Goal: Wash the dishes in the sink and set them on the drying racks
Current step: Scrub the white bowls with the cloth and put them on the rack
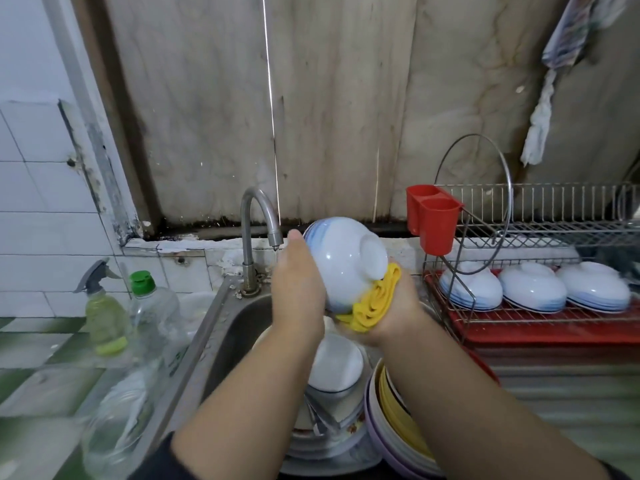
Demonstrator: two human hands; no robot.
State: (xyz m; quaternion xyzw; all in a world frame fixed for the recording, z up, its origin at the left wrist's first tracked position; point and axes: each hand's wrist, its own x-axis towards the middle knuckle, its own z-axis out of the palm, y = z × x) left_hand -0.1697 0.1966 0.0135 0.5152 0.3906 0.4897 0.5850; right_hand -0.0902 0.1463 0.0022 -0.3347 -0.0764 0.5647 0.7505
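The left hand (297,282) is cupping the side of a white bowl (341,261) with blue markings, thumb lying up along its rim, holding it tilted foot-outward above the sink (239,327). The right hand (394,313) is gripping a folded yellow cloth (375,299) and pressing it against the bowl's lower side near the foot.

Just left of the bowl, a curved metal tap (256,230) is letting a thin stream of water fall. Below the hands, the steel sink is holding another white bowl (336,363), stacked plates (391,420) in purple, white and yellow, and some blurred cutlery.

To the right, a wire drying rack (540,317) over a red tray is carrying three stacks of upturned bowls (533,287); a red cutlery holder (433,220) is hanging at its upper left corner. On the green-and-white tiled counter (41,348) to the left, a spray bottle (102,306) and a green-capped clear bottle (152,306) are standing side by side. A stained, pale panelled wall (329,98) is rising behind, with white tiles at far left.
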